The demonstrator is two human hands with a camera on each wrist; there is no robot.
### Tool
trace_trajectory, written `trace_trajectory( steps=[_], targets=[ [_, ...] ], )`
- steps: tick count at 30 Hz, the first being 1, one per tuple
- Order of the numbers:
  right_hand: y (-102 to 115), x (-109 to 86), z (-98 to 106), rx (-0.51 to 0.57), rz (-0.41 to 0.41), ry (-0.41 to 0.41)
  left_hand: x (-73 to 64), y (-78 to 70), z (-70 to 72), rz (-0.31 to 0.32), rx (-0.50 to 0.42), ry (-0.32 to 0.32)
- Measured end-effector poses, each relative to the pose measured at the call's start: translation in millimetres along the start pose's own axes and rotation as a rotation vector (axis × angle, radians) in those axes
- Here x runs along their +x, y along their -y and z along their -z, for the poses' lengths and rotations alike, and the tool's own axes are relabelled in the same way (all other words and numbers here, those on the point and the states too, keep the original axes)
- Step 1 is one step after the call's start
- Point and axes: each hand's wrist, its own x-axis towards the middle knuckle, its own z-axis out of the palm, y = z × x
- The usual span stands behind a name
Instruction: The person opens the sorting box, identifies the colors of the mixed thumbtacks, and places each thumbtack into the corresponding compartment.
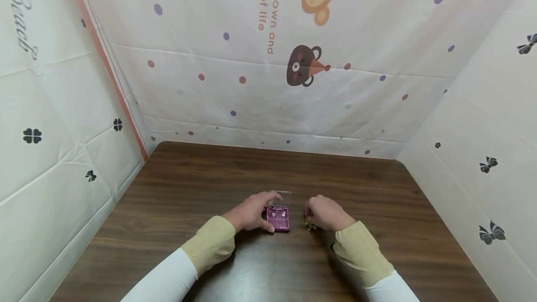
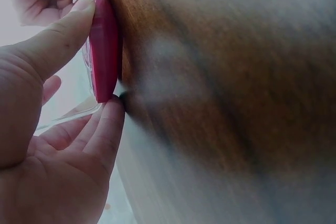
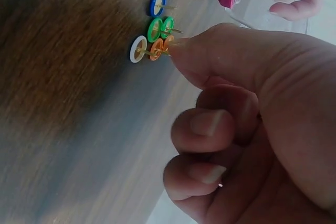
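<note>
My left hand grips a small magenta compartment box, thumb at its near edge and fingers by the hinge side. The box lies on the table with its clear lid swung open to the back. Small pale round pieces sit in its two far compartments. To the right, my right hand is low over several thumbtacks lying point up: blue, green, white and orange. Its thumb and a mostly hidden forefinger pinch another orange thumbtack at the group's edge; the other fingers are curled in.
Dark brown wood-grain table lies under everything. Pale printed sheets stand like walls at the back and both sides. Light yellow cuffs cover both wrists.
</note>
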Motion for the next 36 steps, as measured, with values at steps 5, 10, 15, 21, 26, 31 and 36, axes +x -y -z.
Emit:
trace_trajectory(
  steps=[5, 10, 15, 21, 26, 31, 36],
  targets=[
    [-5.4, 1.6, -4.3, 0.033, 0.056, -0.001, -0.6, 0.3, 0.6, -0.001, 0.006, 0.001],
    [-10.1, 2.3, -8.4, 0.132, 0.076, -0.032, 0.2, 1.6, -0.4, -0.021, 0.007, -0.005],
    [-8.1, 3.8, -10.7, 0.229, 0.059, -0.072, 0.2, 1.9, -0.2, -0.028, 0.009, -0.005],
    [1.2, 4.5, -12.2, 0.412, 0.073, -0.112, -0.8, -0.1, 2.3, -0.033, 0.011, -0.001],
    [10.3, 3.1, -11.9, 0.646, 0.088, -0.171, 0.0, -2.7, 5.0, -0.035, 0.022, -0.009],
    [19.4, 2.0, -12.2, 0.99, 0.106, -0.158, 0.8, -2.5, 3.9, -0.036, 0.021, -0.003],
    [25.7, 3.4, -16.4, 1.447, 0.268, -0.054, -0.3, -2.3, 2.7, -0.048, 0.022, -0.009]
  ],
)
